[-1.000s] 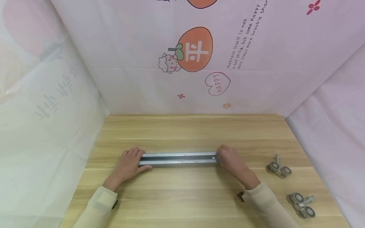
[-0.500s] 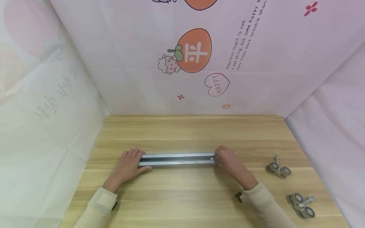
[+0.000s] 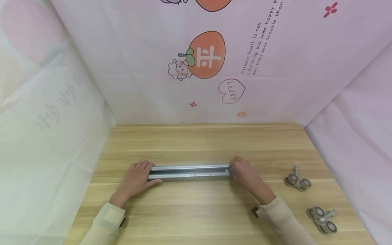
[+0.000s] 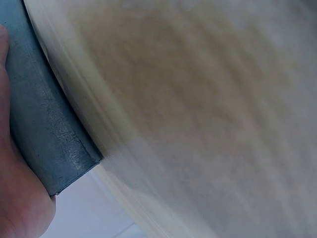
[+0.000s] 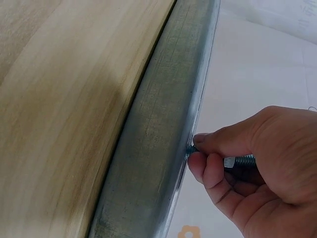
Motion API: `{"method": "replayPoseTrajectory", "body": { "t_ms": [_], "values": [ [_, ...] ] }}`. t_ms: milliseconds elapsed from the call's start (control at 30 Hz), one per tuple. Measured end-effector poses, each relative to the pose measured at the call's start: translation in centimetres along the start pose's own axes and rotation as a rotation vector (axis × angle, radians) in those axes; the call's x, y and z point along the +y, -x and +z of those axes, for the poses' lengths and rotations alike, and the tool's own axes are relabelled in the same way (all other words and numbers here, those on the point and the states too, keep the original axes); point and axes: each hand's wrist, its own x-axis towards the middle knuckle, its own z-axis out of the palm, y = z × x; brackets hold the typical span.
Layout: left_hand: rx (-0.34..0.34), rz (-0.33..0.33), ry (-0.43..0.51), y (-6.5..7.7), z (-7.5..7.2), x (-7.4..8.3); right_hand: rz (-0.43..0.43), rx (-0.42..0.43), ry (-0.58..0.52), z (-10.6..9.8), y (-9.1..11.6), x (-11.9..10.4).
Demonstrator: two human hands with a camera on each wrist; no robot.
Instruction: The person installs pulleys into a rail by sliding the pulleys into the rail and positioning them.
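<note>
A metal channel rail point(image 3: 190, 176) lies lengthwise across the wooden table, its long slot facing up. My left hand point(image 3: 137, 177) grips its left end, fingers over the far side and thumb along the near side. In the left wrist view, the rail's grey side point(image 4: 49, 99) reaches a square-cut end beside the palm. At the rail's right end, my right hand point(image 3: 246, 175) pinches a threaded bolt point(image 5: 242, 162) between thumb and curled fingers, right at the slot. A small pale piece point(image 3: 227, 170) shows inside the slot beside that hand. The fingers cover part of the bolt.
Two roller trolleys, each with wheels and a threaded stem, lie on the table at the right: one farther back point(image 3: 297, 182), one nearer point(image 3: 321, 219). Printed white sheets point(image 3: 137, 95) stand as walls behind and on both sides of the wooden table point(image 3: 196, 211).
My right hand has shifted slightly left along the rail, and the pale piece in the slot has moved left with it. The left hand keeps its grip. The head view has shifted a little.
</note>
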Motion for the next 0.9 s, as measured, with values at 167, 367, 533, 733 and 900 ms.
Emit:
{"method": "replayPoseTrajectory", "body": {
  "t_ms": [167,367,533,733,900],
  "values": [
    [0.001,0.003,0.003,0.05,0.07,-0.08,-0.003,-0.011,0.006,0.08,-0.04,-0.14],
    [0.006,0.004,-0.002,0.02,0.33,-0.24,-0.020,-0.009,0.000,0.09,-0.18,-0.26],
    [0.015,0.007,-0.006,0.02,0.33,-0.26,-0.030,-0.004,-0.005,-0.03,-0.28,-0.38],
    [0.013,0.005,-0.004,0.04,0.29,-0.26,-0.018,-0.016,-0.004,0.19,-0.48,-0.77],
    [0.010,0.005,0.000,0.02,0.36,-0.28,-0.009,-0.027,-0.006,0.46,-0.61,-0.93]
  ]
}}
